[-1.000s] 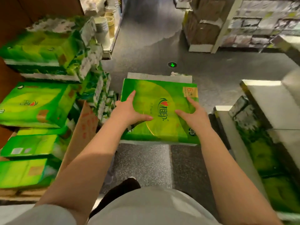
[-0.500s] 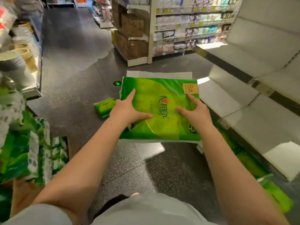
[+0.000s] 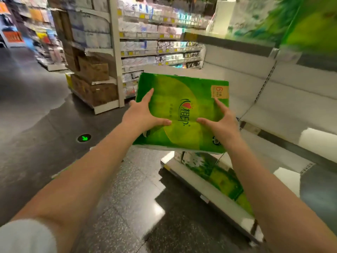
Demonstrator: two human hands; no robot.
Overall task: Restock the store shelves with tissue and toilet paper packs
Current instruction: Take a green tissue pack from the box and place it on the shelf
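A flat green tissue pack (image 3: 182, 99) with a red-and-black logo and an orange price label is held in the air in front of me. My left hand (image 3: 144, 114) grips its left side, thumb on top and fingers underneath. My right hand (image 3: 222, 123) grips its right side the same way. The pack hovers beside the white store shelf (image 3: 273, 114) on my right, whose middle boards are bare. Green packs (image 3: 218, 178) lie on the bottom shelf below the held pack. More green packs (image 3: 300, 21) sit on the top shelf at the upper right, blurred.
Dark polished floor (image 3: 45, 143) stretches to the left, with a green arrow marker (image 3: 84, 138). An aisle-end rack with brown cartons (image 3: 93, 83) stands ahead on the left. Behind it run stocked shelves of pale tissue packs (image 3: 155, 46).
My view has swung right and upward, away from the stacked green packs on the left and toward the white shelf. Both hands have raised the pack higher, keeping the same grip.
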